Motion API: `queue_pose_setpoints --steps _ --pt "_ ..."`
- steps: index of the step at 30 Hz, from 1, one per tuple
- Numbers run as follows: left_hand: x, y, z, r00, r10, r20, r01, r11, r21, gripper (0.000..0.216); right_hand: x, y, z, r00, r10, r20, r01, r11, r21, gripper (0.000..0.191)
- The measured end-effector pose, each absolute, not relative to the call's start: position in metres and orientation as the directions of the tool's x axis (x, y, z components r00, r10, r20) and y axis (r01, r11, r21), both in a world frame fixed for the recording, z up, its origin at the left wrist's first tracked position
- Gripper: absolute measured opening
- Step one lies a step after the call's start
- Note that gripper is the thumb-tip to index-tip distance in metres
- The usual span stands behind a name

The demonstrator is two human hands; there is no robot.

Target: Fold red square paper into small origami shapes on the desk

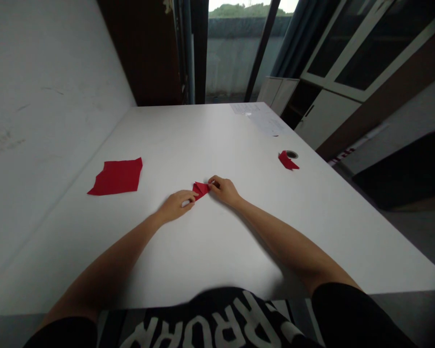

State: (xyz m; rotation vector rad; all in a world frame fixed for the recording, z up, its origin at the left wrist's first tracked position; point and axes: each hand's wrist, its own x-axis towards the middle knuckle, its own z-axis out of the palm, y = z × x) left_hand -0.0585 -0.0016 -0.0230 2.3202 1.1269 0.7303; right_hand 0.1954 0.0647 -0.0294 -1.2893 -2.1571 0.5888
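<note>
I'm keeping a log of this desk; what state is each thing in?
Folded red paper: creased, between both hands
Left hand: fingers on the paper's left end
Right hand: pinching its right end
Red sheet: spread out, edges uneven
Small red piece: lying by the hole, ragged
Hole: dark inside
White papers: lying flat
Curtain: gathered aside

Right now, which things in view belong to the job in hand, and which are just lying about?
In the job:
small folded red piece
left hand and right hand, at its two ends

Apparently just lying about, untouched:
larger red sheet, left
other red piece, right
pale papers, far right
</note>
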Motion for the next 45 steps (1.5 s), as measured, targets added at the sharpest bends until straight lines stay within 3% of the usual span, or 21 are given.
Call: queue_pose_setpoints --steps 8,13,23,29,35,37,40,42,45 --pt "-0.054 -0.005 -0.02 0.49 0.817 0.305 0.669 -0.576 0.469 0.044 0.193 0.066 -0.035 -0.427 0.87 0.247 0.46 0.444 -0.769 0.027" --pt "-0.051 -0.005 -0.023 0.475 0.824 0.308 0.703 -0.566 0.43 0.04 0.191 0.063 -0.032 -0.482 0.838 0.255 0.386 0.464 -0.797 0.027" --pt "-0.049 -0.004 -0.018 0.416 0.858 0.3 0.76 -0.51 0.404 0.036 0.185 0.058 -0.026 -0.527 0.804 0.277 0.462 0.544 -0.701 0.018" --pt "-0.041 -0.012 -0.015 0.457 0.863 0.216 0.85 -0.495 0.179 0.034 0.182 0.057 -0.03 -0.533 0.783 0.321 0.432 0.578 -0.692 0.012" --pt "-0.038 -0.018 -0.011 0.356 0.919 0.168 0.922 -0.374 0.098 0.036 0.175 0.046 -0.026 -0.547 0.749 0.373 0.316 0.598 -0.737 0.011" --pt "-0.038 -0.019 -0.011 0.313 0.937 0.155 0.94 -0.329 0.092 0.038 0.172 0.039 -0.023 -0.534 0.751 0.389 0.28 0.591 -0.756 0.017" --pt "-0.038 -0.018 -0.012 0.259 0.955 0.144 0.954 -0.276 0.115 0.042 0.165 0.028 -0.02 -0.486 0.78 0.395 0.236 0.552 -0.8 0.043" --pt "-0.037 -0.018 -0.012 0.241 0.958 0.159 0.953 -0.264 0.146 0.043 0.159 0.021 -0.019 -0.433 0.826 0.361 0.222 0.486 -0.845 0.059" --pt "-0.035 -0.019 -0.012 0.234 0.953 0.19 0.941 -0.271 0.201 0.044 0.152 0.014 -0.021 -0.372 0.881 0.292 0.197 0.383 -0.903 0.069"
